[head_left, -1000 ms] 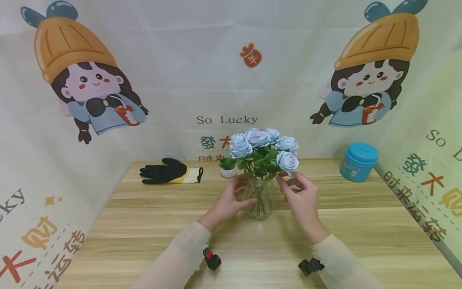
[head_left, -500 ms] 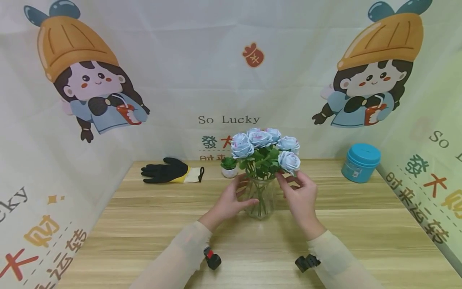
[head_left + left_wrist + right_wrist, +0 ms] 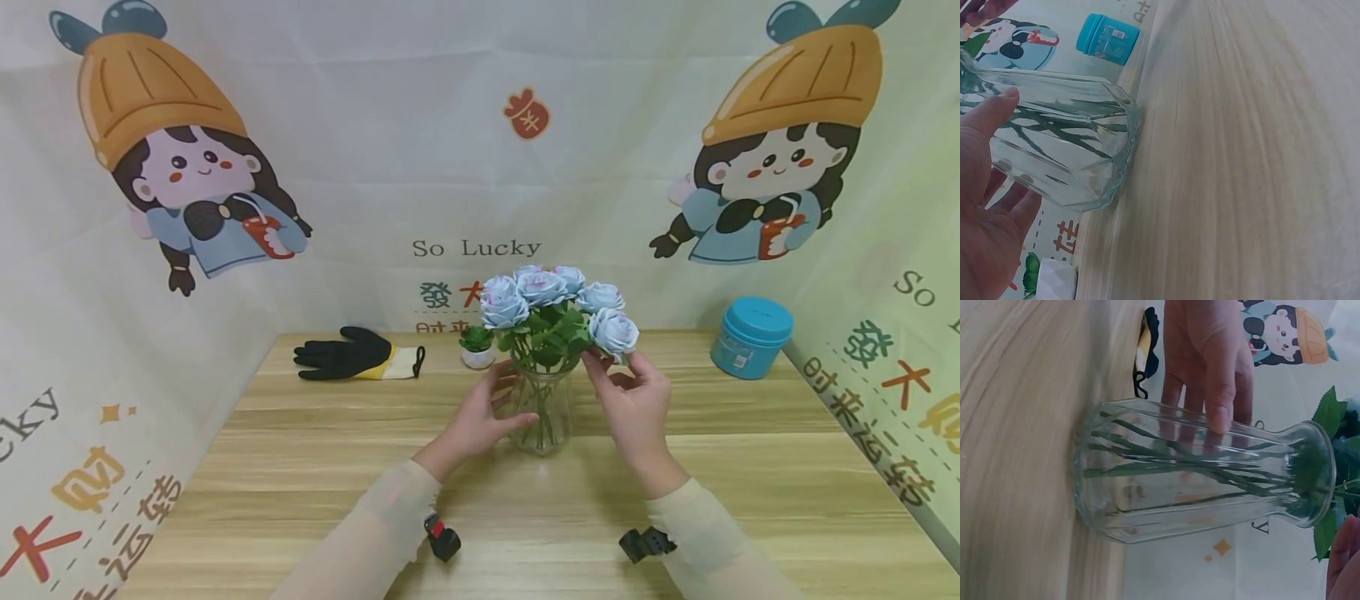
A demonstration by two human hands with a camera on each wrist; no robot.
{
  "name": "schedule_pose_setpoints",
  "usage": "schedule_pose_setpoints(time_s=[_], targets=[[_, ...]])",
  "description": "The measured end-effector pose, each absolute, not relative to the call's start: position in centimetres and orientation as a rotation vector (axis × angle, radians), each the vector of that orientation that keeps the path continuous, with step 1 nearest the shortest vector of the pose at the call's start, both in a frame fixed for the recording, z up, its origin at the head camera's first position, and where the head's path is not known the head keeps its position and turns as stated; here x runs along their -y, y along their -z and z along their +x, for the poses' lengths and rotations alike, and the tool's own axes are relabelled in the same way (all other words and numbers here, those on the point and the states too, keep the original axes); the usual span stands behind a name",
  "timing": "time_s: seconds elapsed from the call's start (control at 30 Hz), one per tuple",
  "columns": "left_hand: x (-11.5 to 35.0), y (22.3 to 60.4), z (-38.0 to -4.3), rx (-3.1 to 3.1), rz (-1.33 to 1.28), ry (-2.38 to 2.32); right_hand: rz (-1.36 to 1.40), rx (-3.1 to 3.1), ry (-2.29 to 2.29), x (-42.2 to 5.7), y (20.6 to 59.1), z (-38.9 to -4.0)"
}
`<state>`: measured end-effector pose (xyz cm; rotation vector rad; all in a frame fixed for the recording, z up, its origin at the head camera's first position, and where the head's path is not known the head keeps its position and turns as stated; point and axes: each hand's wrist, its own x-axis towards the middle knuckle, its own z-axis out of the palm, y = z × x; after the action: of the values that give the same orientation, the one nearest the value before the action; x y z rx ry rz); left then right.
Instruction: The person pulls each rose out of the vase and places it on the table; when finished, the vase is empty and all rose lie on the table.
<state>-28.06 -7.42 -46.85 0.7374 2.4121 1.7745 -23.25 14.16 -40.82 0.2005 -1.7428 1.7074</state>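
A clear glass vase [image 3: 551, 429] stands upright on the table with several pale blue roses [image 3: 542, 287] and green leaves in it. Around its left side my left hand [image 3: 474, 419] grips the glass, thumb in front and fingers behind. The right wrist view shows that left hand [image 3: 1213, 359] on the vase [image 3: 1197, 469], with green stems crossing inside. With thumb and fingers, my right hand [image 3: 636, 410] holds the lower right rose [image 3: 613, 332] just under its bloom. Only part of the right hand [image 3: 1344, 562] shows in the right wrist view, near the rim.
Behind the vase, to its left, sits a small potted succulent [image 3: 477, 347]. A black and yellow work glove [image 3: 352, 357] lies at the back left of the wooden table [image 3: 337, 467]. A blue lidded tub [image 3: 750, 340] stands at the back right, near the printed cloth wall.
My right hand has shifted a little to the right, and the lower right rose has moved outward with it. The left hand and the vase stay in place.
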Motion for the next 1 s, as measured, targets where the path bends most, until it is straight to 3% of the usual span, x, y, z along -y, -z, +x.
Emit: schedule_pose_setpoints(time_s=[0.6,1.0], targets=[[7.4,46.9,-28.0,-2.426,0.716,-1.763,0.328,1.505,-1.787,-15.0,38.6,-22.7],[7.3,46.8,-28.0,-2.42,0.711,-1.772,0.262,1.419,-1.86,-15.2,37.4,-23.0]])
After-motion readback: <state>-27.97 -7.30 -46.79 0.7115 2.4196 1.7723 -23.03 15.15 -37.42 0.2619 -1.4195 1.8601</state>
